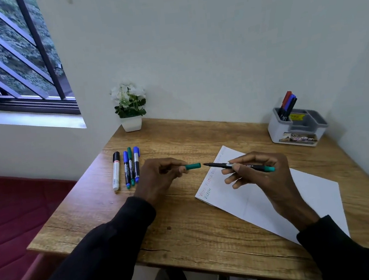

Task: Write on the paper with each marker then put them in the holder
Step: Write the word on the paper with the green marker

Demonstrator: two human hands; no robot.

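My right hand [254, 171] grips a black-bodied green marker [220, 165] above the white paper [299, 198], its bare tip pointing left. My left hand [160, 176] pinches the green cap [193, 166], a small gap away from that tip. Red and green words run along the paper's left edge. Several capped markers [127, 168] lie side by side on the desk, left of my left hand. The grey-and-white holder [297, 128] at the back right has red, blue and black markers [288, 106] standing in its left compartment.
A white pot with a flowering plant [130, 109] stands at the desk's [188, 226] back left corner. White walls close in behind and to the right. A barred window is at the upper left, and a red seat lies below the desk's left edge.
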